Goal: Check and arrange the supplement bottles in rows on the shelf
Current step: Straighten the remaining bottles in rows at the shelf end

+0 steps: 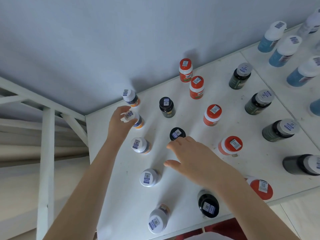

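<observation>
White shelf [121,196] carries capped bottles in slanting rows that run from its far edge to its near edge. Five white-capped bottles [141,145] stand along the left edge, starting at the far left corner. The left hand [119,123] grips the second bottle [136,121] of that row by its cap, thumb and fingers curled round it. I cannot tell whether its base is on the surface.

Just right of them is a row of three black-capped bottles [166,106]. The right hand [195,158] hovers palm down over the middle of the surface, fingers straight and spread, holding nothing. Its fingertips reach the near side of the middle black bottle [177,133]; contact cannot be told.

Next come five red-capped bottles [212,115], the last at the near edge, partly behind the right forearm. Four grey-capped bottles [258,102] with dark bodies line the right edge. Blue bottles [284,51] with white caps stand on the adjoining panel at the far right corner. A pale wall [103,49] backs the far edge.
</observation>
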